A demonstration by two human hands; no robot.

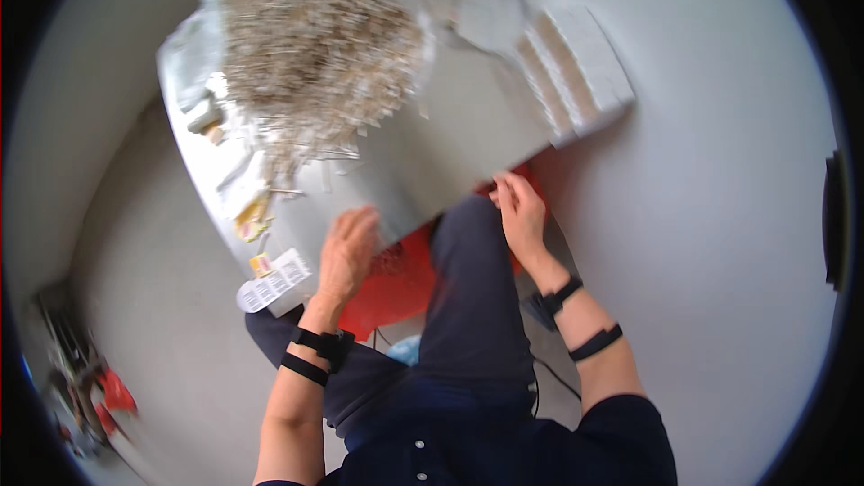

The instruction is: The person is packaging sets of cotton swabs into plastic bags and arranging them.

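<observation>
My left hand (349,256) is over the near left part of the grey table, its fingers smeared by motion. Whether it holds anything cannot be made out. Beyond it lies a large heap of thin beige and white sticks (315,45), spilling from clear plastic sheeting. At the table's near edge, beside my right knee, is my right hand (522,216). Its fingers are loosely bent and apart, with nothing visible between them. Red material (396,283) shows below the table edge, between my legs and near my right hand.
White blocks with brown bands (576,72) stand at the table's far right. A sheet of white labels (277,283) and a yellow packet (252,219) lie along the left edge. Dark equipment with red parts (85,378) stands on the floor at far left.
</observation>
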